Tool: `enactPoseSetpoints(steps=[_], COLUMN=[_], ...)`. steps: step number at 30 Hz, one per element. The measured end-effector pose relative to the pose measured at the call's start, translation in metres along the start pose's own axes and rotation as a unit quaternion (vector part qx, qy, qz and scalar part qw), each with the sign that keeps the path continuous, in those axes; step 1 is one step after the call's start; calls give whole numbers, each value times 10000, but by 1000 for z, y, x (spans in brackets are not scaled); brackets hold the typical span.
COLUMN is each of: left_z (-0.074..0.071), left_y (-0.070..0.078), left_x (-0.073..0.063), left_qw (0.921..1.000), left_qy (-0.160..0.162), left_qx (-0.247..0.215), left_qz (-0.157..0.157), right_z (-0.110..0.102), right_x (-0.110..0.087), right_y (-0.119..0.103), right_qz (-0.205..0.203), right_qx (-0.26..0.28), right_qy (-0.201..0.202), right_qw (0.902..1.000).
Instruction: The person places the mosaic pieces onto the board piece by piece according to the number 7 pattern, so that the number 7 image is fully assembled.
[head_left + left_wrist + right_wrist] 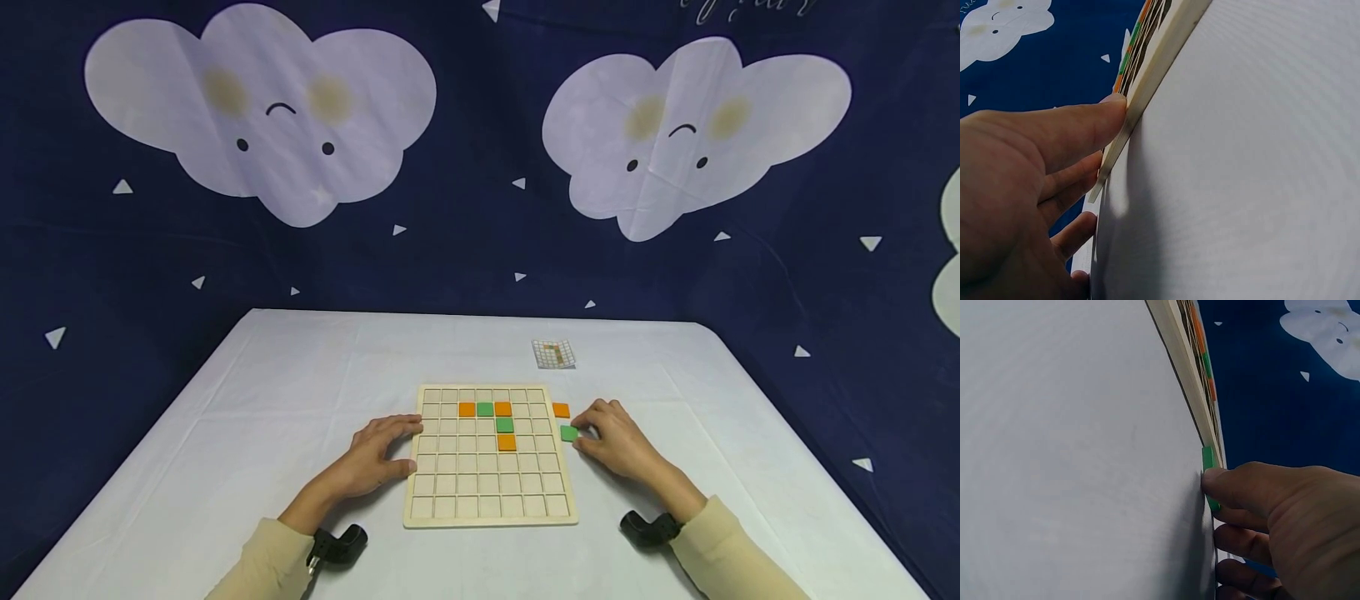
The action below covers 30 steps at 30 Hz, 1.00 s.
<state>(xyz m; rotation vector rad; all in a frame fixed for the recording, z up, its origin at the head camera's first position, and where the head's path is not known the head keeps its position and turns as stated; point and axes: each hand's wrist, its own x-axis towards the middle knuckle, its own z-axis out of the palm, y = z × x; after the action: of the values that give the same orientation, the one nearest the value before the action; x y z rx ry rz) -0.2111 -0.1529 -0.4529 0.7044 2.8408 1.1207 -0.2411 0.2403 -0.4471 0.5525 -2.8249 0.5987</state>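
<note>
A light wooden grid board [457,483] lies flat on the table. Orange and green square tiles fill several of its upper squares, among them a green tile [505,425] above an orange tile [507,442]. My left hand [375,457] rests at the board's left edge, fingers fairly straight; in the left wrist view its thumb [1094,122] touches the rim. To the right of the board, my right hand [618,440] pinches a loose green tile [1208,457] between thumb and index finger, low at the table surface. Just beyond it lies a loose orange tile [561,410].
A small card [553,354] printed with a grid and coloured squares lies behind the board. White cloth covers the table [337,358]. A dark blue curtain [480,250] with clouds hangs behind. Each wrist wears a black device [341,546].
</note>
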Motion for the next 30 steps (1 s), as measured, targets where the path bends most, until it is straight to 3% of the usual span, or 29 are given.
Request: enactPoseSetpoints(steps=[30], left_z=[1], left_y=[-1], left_x=[2], left_qw=[9997], left_qy=[-71], left_qx=[-125], left_qz=[-181], right_z=[-7], right_x=[0], right_y=[-13], right_qz=[128], right_qx=[75], right_qy=[103], right_qw=[9998])
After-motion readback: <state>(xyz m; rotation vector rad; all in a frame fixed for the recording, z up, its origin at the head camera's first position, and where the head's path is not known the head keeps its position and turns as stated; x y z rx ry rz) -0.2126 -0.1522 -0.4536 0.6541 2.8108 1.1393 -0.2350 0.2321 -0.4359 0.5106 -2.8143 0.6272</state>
